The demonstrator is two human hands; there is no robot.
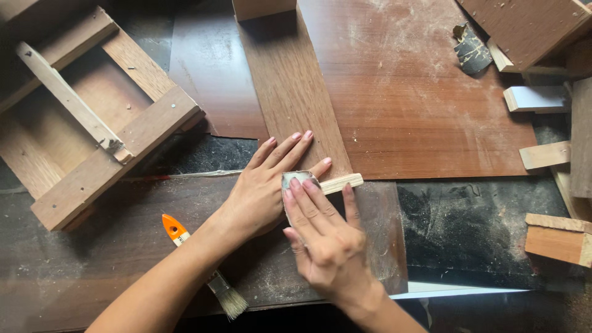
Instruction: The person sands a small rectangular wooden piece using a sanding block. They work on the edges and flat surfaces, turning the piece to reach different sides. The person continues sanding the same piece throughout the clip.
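Left hand (262,191) flat, fingers spread on veneer strip (290,86); right hand (324,237) grip pressing sandpaper (296,179) on small wood block (341,182), mid-bench.

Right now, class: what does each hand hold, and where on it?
Right hand presses grey sandpaper under its fingertips, against the wooden strip. Left hand lies flat on the veneer plank, holding nothing.
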